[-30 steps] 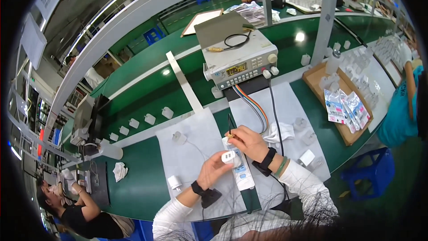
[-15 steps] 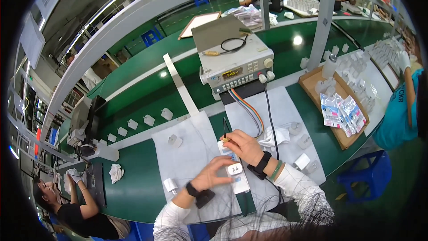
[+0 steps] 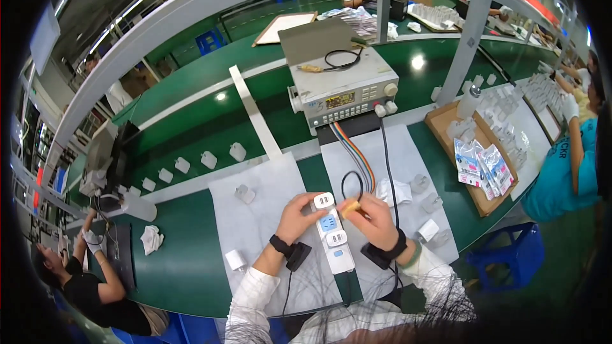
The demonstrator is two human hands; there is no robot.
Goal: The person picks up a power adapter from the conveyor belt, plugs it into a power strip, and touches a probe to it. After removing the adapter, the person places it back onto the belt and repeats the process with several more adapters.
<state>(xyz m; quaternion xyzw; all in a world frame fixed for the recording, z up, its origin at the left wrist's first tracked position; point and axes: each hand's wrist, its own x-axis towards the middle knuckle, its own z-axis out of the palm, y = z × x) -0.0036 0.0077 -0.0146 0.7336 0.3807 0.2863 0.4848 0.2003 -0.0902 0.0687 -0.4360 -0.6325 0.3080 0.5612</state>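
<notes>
A white power strip (image 3: 340,260) with blue sockets lies lengthwise in front of me. Two white USB chargers are plugged into it, an upper charger (image 3: 324,201) and a lower charger (image 3: 336,238). My left hand (image 3: 294,222) pinches the upper charger from its left side, thumb and fingers at its edges. Just right of the strip, my right hand (image 3: 376,222) holds a gold-coloured plug (image 3: 350,208) between thumb and fingers. From that plug a black cable (image 3: 345,181) loops up toward the test instrument (image 3: 341,89). Both wrists wear black bands.
White sheets (image 3: 255,229) cover the bench on both sides. Loose chargers (image 3: 236,260) lie on them, with a white cloth (image 3: 394,192) at right. Several chargers (image 3: 208,160) line the far ledge. A cardboard tray (image 3: 440,129) holds bags. Co-workers sit left and right.
My left hand has moved up from the lower charger to the upper one. My right hand has drawn the gold plug away to the right of the strip's upper end.
</notes>
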